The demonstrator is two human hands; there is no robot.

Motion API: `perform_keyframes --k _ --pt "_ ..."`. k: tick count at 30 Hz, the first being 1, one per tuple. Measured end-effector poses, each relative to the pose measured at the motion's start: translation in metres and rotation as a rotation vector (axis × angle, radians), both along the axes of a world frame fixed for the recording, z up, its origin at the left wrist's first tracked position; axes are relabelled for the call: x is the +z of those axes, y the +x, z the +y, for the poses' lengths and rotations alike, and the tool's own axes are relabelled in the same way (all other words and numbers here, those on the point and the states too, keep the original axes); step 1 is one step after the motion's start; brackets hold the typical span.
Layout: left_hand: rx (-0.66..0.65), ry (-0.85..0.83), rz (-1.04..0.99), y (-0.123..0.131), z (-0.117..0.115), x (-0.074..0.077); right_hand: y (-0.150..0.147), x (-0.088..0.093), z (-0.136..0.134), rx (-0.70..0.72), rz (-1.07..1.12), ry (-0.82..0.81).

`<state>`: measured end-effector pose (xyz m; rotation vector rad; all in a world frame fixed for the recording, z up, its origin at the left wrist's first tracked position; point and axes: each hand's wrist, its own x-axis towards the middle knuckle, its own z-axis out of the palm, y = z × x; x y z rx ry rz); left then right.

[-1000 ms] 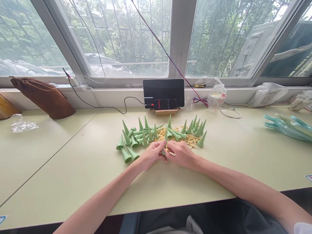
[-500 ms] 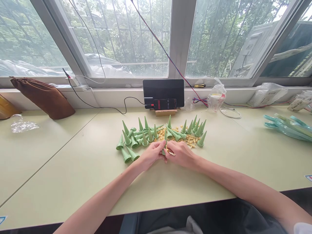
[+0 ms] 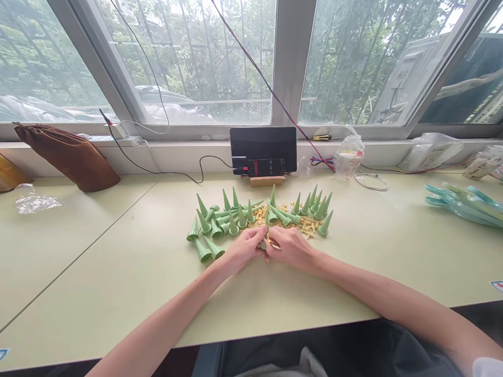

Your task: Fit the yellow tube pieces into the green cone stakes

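My left hand (image 3: 245,247) and my right hand (image 3: 290,247) meet at the middle of the pale green table (image 3: 118,272). Together they grip one green cone (image 3: 266,224) that points up between them. The left fingers wrap its lower part. My right fingers pinch a small yellow piece (image 3: 274,244) at the cone's base. Just behind the hands lie several green cones (image 3: 214,225), some upright, some on their sides, with a scatter of small yellow pieces (image 3: 306,224) among them.
A dark tablet (image 3: 263,148) and a phone (image 3: 266,167) stand on a wooden block by the window. A brown pouch (image 3: 66,155) lies far left, a plastic bag (image 3: 349,154) back right, teal strips (image 3: 463,205) at the right edge. Cables run along the sill.
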<state>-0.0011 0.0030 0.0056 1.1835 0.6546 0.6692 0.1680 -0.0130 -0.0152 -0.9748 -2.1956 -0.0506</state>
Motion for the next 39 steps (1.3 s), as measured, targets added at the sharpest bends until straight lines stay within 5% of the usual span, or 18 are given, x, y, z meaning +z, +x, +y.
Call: perform_keyframes --k 25,39 --pt "0.049 0.169 0.034 -0.001 -0.001 0.005 0.003 0.002 0.002 0.011 0.098 -0.048" --pt "0.202 0.456 0.221 0.002 -0.004 0.008 0.008 0.002 0.012 0.173 0.748 -0.767"
